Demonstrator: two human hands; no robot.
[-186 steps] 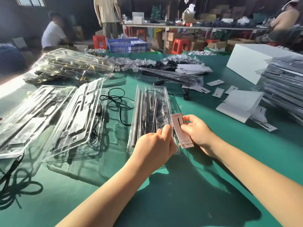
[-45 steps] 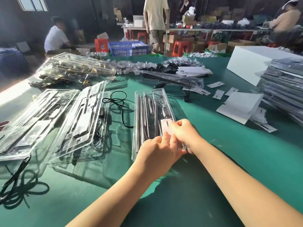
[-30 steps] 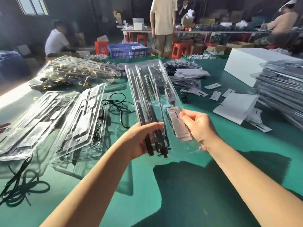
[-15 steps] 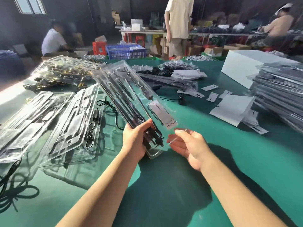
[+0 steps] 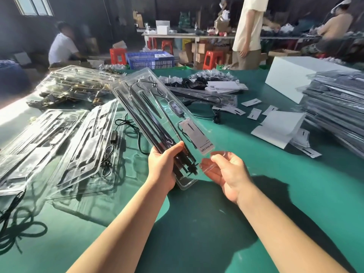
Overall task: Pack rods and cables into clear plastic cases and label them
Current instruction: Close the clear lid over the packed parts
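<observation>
Filled clear case (image 5: 157,119) is held lifted off the green table (image 5: 275,203), tilted toward upper left of frame, likely for inspection or stacking. Left hand (image 5: 163,166) is clamped round its near end; case extends up-left from that grip. Right hand (image 5: 226,170) is loosely curled at the near corner, contact unclear. Label (image 5: 197,136) sits inside, just above.
</observation>
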